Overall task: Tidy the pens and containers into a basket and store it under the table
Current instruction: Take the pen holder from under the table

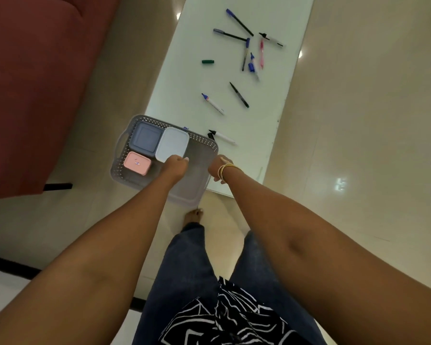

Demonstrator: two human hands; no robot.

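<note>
While the left hand (177,163) pinches the near edge of the white box (172,145), fingers curled on its rim, the box sits tilted in the basket (202,155) and looks not quite settled. The right hand (219,168) is at the basket's right rim, fingers curled as if gripping it, though the wrist and bracelets hide the fingertips and I cannot tell for sure. Inside the basket, the blue box (146,138) lies just left of the white one, touching it, and the pink box (137,163) lies at the near left corner. The basket rests on the near end of the table (271,100), partly overhanging it toward the red sofa (30,83). Beyond the basket the pens (239,94) are still scattered on the table, the nearest a black-capped marker (222,136) just past the far right corner. By my reading the containers step is closing: the next move calls for letting the white box drop flat, then gathering pens one by one, nearest first, before the basket goes below.
</note>
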